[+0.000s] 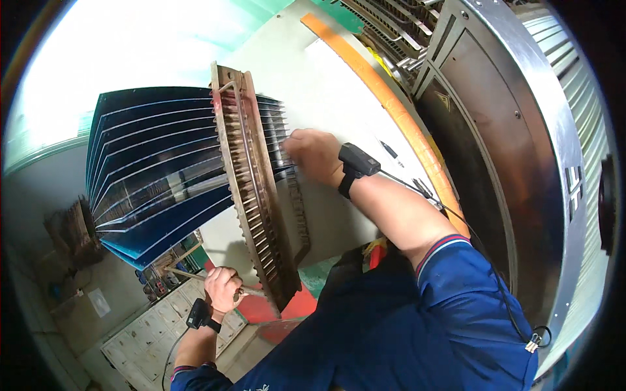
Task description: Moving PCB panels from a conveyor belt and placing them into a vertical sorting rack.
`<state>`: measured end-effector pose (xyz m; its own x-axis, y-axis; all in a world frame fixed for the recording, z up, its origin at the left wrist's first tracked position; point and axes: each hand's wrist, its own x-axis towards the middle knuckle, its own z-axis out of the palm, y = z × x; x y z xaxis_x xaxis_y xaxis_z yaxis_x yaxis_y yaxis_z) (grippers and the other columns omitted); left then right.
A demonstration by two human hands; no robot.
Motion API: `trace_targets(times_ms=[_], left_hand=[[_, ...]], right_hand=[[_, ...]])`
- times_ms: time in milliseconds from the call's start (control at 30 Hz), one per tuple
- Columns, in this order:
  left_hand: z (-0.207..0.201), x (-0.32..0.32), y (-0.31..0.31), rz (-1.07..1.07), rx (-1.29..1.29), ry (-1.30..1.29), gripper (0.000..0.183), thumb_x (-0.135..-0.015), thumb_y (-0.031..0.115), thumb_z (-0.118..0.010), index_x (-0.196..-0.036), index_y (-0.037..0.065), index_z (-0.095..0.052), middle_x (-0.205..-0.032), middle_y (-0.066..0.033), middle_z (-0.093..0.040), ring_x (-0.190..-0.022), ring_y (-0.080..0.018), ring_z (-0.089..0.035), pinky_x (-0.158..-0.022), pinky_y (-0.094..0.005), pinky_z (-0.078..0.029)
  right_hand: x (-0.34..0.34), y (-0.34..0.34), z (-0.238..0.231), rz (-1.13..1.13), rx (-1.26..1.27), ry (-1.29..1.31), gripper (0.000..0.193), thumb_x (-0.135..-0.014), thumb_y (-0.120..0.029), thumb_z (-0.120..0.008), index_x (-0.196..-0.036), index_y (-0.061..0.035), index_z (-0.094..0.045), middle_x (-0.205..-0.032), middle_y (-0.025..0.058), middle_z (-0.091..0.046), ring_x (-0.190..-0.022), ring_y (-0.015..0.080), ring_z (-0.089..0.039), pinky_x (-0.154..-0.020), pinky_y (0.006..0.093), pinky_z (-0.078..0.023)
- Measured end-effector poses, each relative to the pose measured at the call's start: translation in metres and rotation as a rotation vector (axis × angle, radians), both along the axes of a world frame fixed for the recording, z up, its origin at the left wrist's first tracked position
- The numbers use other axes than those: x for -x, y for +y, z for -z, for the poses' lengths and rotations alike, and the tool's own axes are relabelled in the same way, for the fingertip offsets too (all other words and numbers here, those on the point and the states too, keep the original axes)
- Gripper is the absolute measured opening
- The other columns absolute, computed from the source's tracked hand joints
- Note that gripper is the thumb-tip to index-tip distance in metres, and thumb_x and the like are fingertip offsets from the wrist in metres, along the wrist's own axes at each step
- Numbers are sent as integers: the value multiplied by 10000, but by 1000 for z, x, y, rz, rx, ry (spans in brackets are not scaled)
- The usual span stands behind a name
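A rusty slotted metal rack (261,202) stands tilted in front of me, with rows of teeth along its bars. Several thin, glossy dark blue sheets (156,156) sit in its slots, fanned out to the left, their short ends poking out on the right. My left hand (223,287) is closed around a metal rod (254,291) at the rack's lower end. At the right-hand ends of the sheets, my right hand (314,155) has its fingers curled and touching them; the fingertips are partly hidden. Both wrists carry a small black strapped device (358,160) with a cable.
Behind the rack lies a white tabletop (274,49) with an orange edge strip (385,91). Two pens (391,153) rest on it. A large metal machine (502,117) stands close on the right. Pale lockers (150,326) and a red surface (287,307) are low on the left.
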<state>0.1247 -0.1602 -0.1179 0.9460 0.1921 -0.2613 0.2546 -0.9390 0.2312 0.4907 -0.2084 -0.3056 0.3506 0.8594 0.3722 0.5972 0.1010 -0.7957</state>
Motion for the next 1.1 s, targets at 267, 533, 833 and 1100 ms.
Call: trace_targets(times_ms=[267,533,833,1100], left_hand=[[1,4,-2,31,-75,-90,364,-760,460,-672,-784,107,-587,-872,-72,-570,-797,-287,-584,-701,-414,-442],[2,6,-1,39,-66,-72,356,-758,448,-683,-818,113,-579,-897,-79,-563,-823,-304,-576,-732,-429,-441],[3,8,-2,24,-74,-68,371,-779,460,-659,-831,101,-577,-904,-93,-561,-840,-319,-570,-751,-439,-438],[5,4,-1,32,-80,-136,379,-836,477,-604,-831,98,-579,-877,-95,-568,-786,-319,-575,-710,-434,-442]], right_hand=[[13,-9,9,89,-123,-75,29,-784,-152,-626,-808,-141,-637,-764,40,-597,-788,261,-620,-662,374,-508],[18,-10,1,154,-1,-172,27,-816,-152,-603,-818,-151,-630,-782,31,-604,-792,250,-620,-672,382,-518],[9,-16,11,-59,-125,29,52,-840,-162,-622,-848,-110,-624,-809,82,-616,-795,311,-619,-698,418,-513],[11,-13,14,-79,-161,-45,104,-809,-96,-628,-901,-135,-657,-797,57,-627,-801,287,-633,-704,401,-528]])
